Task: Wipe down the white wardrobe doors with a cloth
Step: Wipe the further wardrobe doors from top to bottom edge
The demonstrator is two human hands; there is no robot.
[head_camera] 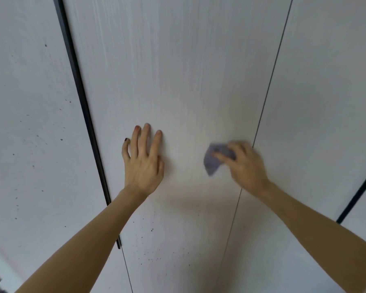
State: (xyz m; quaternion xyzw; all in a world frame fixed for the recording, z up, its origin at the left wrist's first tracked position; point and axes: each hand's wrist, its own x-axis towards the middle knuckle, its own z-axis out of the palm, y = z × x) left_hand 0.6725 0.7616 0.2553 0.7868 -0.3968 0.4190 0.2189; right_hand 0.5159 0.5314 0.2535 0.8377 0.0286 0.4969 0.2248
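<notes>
The right hand point(244, 163) had its grip curled around a bunched bluish-grey cloth point(215, 160), fingers pinching it against the middle wardrobe door point(178, 70), close to the thin seam that divided that door from the right-hand door point(325, 81). Hand and cloth were both blurred, which suggested a wiping stroke under way. The left hand point(143, 159) lay flat on the same door, fingers straight and spread, holding nothing and apparently bracing the panel.

The upper part of the middle door looked clean apart from faint vertical streaks, so it was probably wiped already, though that could not be told for certain. Below the hands, small dark specks point(152, 230) dotted the lower part of the same door, so that stretch seemed to be left to do. The left-hand panel point(25, 123), beyond the dark vertical strip point(82, 102), carried a wide scatter of similar specks and looked untouched. The right-hand door showed no obvious marks. By this judgement the job was partway through, with the lower middle door and the whole left panel remaining.
</notes>
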